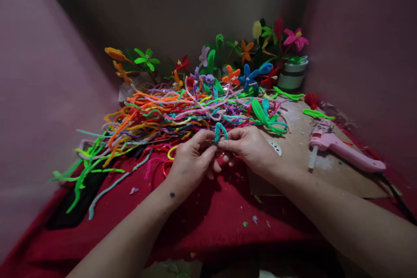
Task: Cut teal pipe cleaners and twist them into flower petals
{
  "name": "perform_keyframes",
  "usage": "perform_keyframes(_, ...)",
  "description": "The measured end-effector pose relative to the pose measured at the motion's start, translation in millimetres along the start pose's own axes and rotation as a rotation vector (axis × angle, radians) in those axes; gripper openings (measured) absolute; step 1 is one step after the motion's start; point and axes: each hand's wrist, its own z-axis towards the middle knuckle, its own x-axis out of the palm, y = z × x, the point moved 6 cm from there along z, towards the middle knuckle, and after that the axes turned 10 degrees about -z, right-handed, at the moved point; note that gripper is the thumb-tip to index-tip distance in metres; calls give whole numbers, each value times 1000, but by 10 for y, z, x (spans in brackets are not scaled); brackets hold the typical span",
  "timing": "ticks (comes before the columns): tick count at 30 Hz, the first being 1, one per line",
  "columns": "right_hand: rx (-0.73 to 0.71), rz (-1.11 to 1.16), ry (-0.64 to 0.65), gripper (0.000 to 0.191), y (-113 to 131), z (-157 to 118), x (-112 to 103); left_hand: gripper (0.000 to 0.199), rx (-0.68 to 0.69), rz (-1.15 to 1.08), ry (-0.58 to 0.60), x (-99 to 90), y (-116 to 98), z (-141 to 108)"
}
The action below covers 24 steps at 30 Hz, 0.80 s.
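A teal pipe cleaner (pixel 221 127), bent into a loop, stands up between my two hands near the middle of the table. My left hand (pixel 196 153) pinches its left lower end between thumb and forefinger. From the other side, the thumb and forefinger of my right hand (pixel 248 145) grip its right lower part, and the fingertips of both hands nearly meet. The lower ends are hidden behind the fingers. Just beyond my hands lies a large heap of loose pipe cleaners (pixel 146 110) in many colours.
On the right, a pink glue gun (pixel 348 152) rests on a cardboard sheet (pixel 339 178), its cord trailing off. Pipe-cleaner flowers (pixel 248 77) and a white pot (pixel 292 74) line the back. A dark flat object (pixel 73 208) lies left on the red cloth (pixel 208 221).
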Motion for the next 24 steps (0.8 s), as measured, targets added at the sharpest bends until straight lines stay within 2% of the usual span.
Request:
perform_keyframes(4,-5,159,80,17,39,1,16,17,8,-56,-20,-41,-34,27)
perform_keyframes(7,-5,252,86,19,66,-3,17,19,26,-83,-43,-72,-58,36)
perform_keyframes(15,-53,217,14,22,9,17,46,20,15,-113,-8,-2,-51,6)
perform_keyframes(20,-9,217,-9,19,-53,13,52,21,-15,-96,7,17,-7,13)
perform_keyframes(24,-81,337,99,21,7,6,84,21,3,-73,12,19,-9,18)
